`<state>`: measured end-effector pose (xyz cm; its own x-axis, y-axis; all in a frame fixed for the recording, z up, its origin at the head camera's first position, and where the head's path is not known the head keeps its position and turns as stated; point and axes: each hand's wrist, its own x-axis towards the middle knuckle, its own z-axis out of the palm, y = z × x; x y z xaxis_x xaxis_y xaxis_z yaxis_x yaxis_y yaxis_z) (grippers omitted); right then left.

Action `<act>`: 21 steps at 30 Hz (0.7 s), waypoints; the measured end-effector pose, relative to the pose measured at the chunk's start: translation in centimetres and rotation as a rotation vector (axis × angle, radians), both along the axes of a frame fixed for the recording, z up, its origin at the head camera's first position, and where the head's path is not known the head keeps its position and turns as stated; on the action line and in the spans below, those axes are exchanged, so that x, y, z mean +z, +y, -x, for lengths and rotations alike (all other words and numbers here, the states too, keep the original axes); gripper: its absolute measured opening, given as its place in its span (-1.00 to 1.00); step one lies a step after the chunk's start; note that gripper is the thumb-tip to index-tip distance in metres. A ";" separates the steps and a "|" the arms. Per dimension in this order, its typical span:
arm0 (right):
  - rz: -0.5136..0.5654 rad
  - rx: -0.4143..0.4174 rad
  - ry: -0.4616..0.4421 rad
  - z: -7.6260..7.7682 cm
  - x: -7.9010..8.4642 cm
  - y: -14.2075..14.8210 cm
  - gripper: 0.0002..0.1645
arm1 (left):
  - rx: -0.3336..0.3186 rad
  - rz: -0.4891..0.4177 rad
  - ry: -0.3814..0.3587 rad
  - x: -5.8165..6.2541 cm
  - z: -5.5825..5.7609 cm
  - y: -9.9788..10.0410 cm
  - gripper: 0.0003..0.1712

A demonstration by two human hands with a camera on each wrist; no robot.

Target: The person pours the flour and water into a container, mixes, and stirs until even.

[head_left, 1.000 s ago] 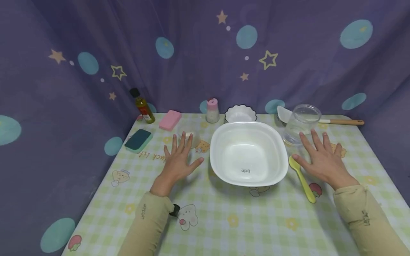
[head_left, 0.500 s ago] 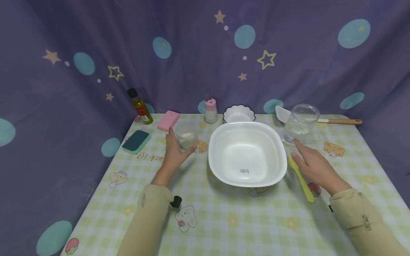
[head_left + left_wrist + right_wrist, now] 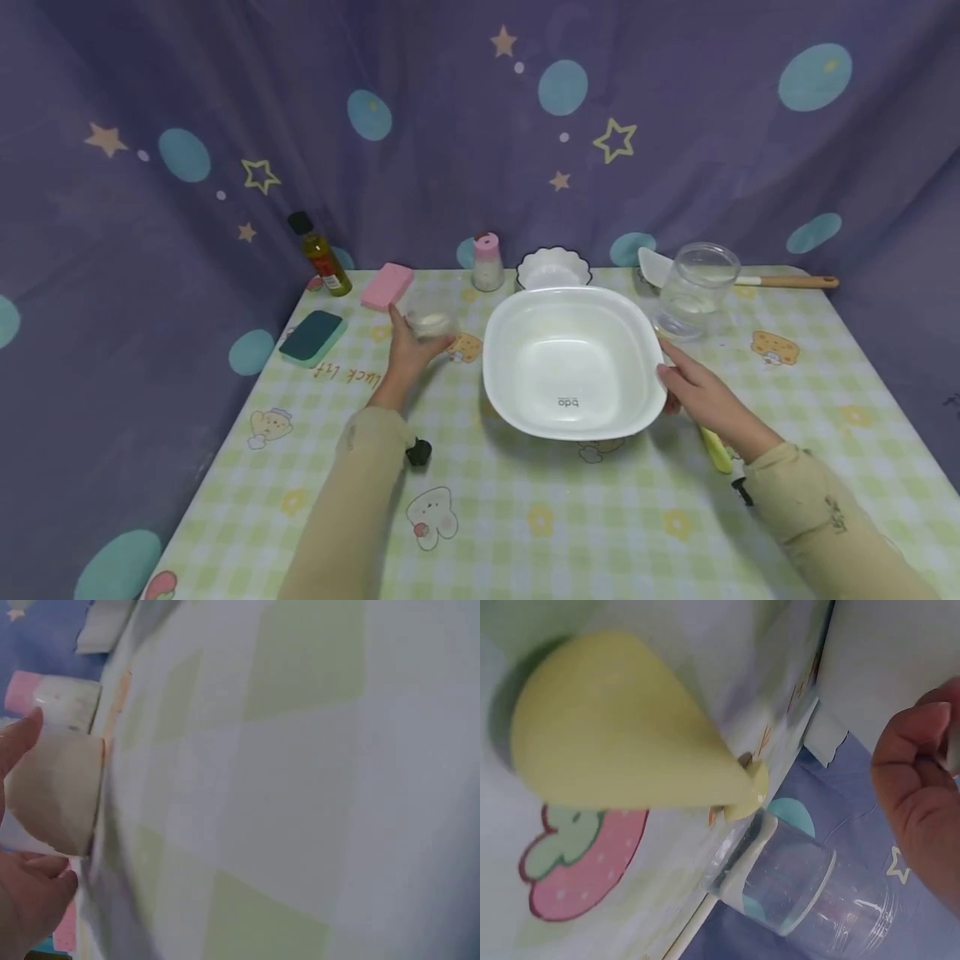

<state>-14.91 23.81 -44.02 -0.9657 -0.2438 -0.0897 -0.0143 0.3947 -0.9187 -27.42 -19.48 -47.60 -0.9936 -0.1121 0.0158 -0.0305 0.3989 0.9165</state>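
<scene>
My left hand (image 3: 407, 357) is around a small clear cup (image 3: 433, 322) of pale powder on the left side of the table. In the left wrist view, thumb and fingers lie on opposite sides of that cup (image 3: 56, 791), with the powder slanted inside. My right hand (image 3: 708, 398) grips the right rim of a large white basin (image 3: 573, 362), thumb on top and fingers curled beneath. The basin's inside is bare apart from small lettering. Under the right wrist lies a yellow spoon (image 3: 715, 450), partly hidden by the hand; its handle (image 3: 622, 727) fills much of the right wrist view.
A clear jar (image 3: 693, 292) with some liquid stands behind the right hand, a spatula (image 3: 795, 282) behind it. Along the back are a scalloped white dish (image 3: 553, 268), a pink-topped shaker (image 3: 487, 262), a pink sponge (image 3: 387, 286) and an oil bottle (image 3: 321, 258). A green sponge (image 3: 312, 337) lies left.
Both hands were spread flat over the table. My left hand has closed around the cup, and my right hand has moved left across the spoon and taken hold of the basin's rim.
</scene>
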 end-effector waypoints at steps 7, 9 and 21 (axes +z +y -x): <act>0.052 -0.011 -0.021 0.1 -0.2 -0.4 -0.33 | 0.037 0.119 0.076 -0.6 0.7 -0.1 0.14; 0.045 -0.023 -0.026 0.1 -0.2 -0.6 -0.33 | 0.035 0.117 0.091 -0.6 0.8 -0.2 0.09; 0.004 -0.072 -0.053 0.1 0.2 -0.9 -0.32 | 0.037 0.170 0.183 0.6 -0.1 -1.3 0.11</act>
